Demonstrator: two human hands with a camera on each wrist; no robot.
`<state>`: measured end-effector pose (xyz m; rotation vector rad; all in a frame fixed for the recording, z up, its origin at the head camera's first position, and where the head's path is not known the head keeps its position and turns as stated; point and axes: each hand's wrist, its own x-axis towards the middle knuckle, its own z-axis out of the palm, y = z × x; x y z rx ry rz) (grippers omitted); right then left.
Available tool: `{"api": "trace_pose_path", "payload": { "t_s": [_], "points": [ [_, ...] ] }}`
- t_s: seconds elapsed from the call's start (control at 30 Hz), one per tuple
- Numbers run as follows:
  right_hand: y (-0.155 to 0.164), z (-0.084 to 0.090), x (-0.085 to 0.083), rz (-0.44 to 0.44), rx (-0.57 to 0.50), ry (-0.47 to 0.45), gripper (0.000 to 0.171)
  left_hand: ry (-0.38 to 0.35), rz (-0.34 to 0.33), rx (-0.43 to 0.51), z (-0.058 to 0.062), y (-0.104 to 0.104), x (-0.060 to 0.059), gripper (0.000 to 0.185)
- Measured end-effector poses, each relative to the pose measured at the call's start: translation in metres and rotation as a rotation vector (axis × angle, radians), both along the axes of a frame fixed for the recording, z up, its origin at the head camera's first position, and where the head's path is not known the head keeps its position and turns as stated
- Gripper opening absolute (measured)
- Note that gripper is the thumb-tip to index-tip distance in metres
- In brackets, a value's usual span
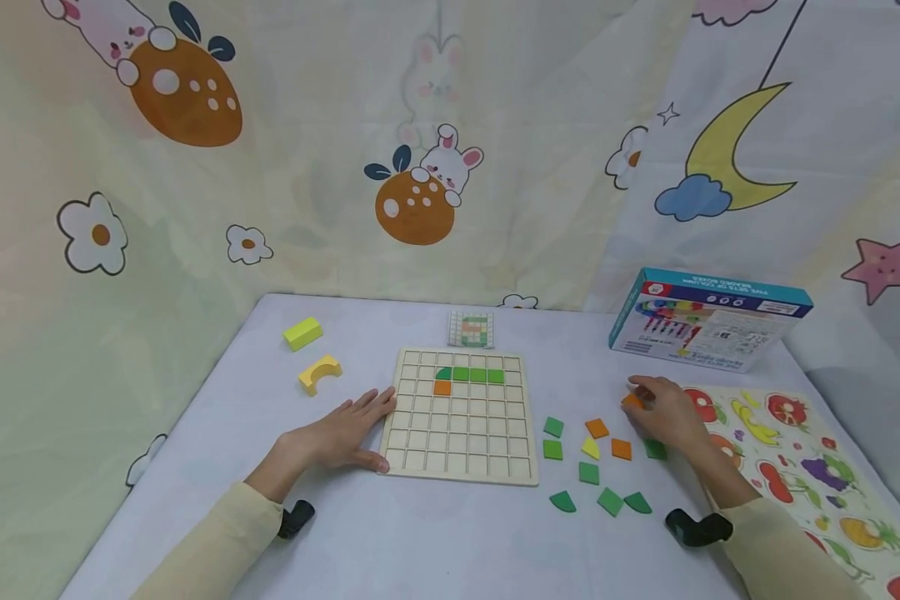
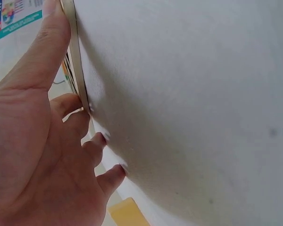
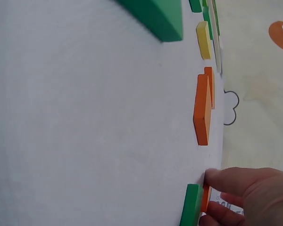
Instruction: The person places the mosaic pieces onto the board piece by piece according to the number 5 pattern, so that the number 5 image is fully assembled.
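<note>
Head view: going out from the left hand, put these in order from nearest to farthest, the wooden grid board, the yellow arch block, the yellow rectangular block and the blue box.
1. Wooden grid board: touching the left hand, on its right.
2. Yellow arch block: just beyond the hand, slightly left.
3. Yellow rectangular block: farther back, left.
4. Blue box: far right, at the back.

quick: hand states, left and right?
Left hand: open, straight fingers resting against the board edge.
Right hand: pinching an orange tile.
</note>
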<state>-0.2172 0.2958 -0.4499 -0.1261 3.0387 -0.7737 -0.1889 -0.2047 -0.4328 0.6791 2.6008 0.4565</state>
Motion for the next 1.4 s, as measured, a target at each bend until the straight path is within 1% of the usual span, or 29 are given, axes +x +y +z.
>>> {"api": "trace_pose_path", "payload": {
  "t_s": [0.17, 0.3, 0.4, 0.53, 0.63, 0.7, 0.8, 0.87, 0.93, 1.03, 1.13, 1.3, 1.4],
  "points": [
    [-0.004, 0.004, 0.001, 0.0, 0.002, 0.013, 0.046, 0.0, 0.008, 0.001, 0.002, 0.001, -0.001, 0.104],
    [-0.024, 0.011, -0.002, 0.021, 0.0, 0.029, 0.046, -0.001, 0.007, 0.0, 0.0, 0.0, -0.001, 0.104],
    [-0.054, 0.019, -0.004, 0.06, -0.018, 0.056, 0.047, -0.003, 0.008, -0.003, -0.001, 0.0, -0.002, 0.104],
    [-0.107, 0.025, -0.006, 0.159, -0.017, 0.146, 0.047, -0.005, 0.009, 0.003, 0.0, -0.001, 0.0, 0.104],
    [-0.147, 0.028, -0.008, 0.248, -0.015, 0.195, 0.045, -0.008, 0.005, 0.017, 0.0, -0.001, 0.0, 0.104],
    [-0.171, 0.028, -0.009, 0.305, -0.021, 0.204, 0.043, -0.01, 0.0, 0.02, 0.001, 0.0, 0.0, 0.103],
    [-0.201, 0.028, -0.009, 0.381, -0.057, 0.186, 0.041, -0.007, -0.003, 0.009, 0.001, 0.0, 0.0, 0.103],
    [-0.218, 0.026, -0.009, 0.418, -0.073, 0.171, 0.039, -0.006, -0.005, -0.002, 0.001, 0.0, 0.0, 0.103],
    [-0.232, 0.022, -0.009, 0.452, -0.067, 0.172, 0.036, -0.003, -0.007, 0.001, 0.001, 0.0, 0.0, 0.103],
    [-0.245, 0.015, -0.009, 0.469, -0.018, 0.18, 0.034, -0.001, -0.011, 0.007, 0.001, 0.001, 0.0, 0.102],
    [-0.252, 0.008, -0.009, 0.466, 0.025, 0.19, 0.036, 0.003, -0.012, 0.004, 0.0, 0.001, 0.0, 0.101],
    [-0.256, 0.004, -0.009, 0.444, 0.012, 0.178, 0.039, 0.008, -0.012, -0.007, 0.0, -0.001, -0.001, 0.102],
    [-0.256, 0.003, -0.009, 0.436, -0.001, 0.161, 0.039, 0.009, -0.008, -0.008, -0.002, -0.001, -0.001, 0.103]
  ]
}}
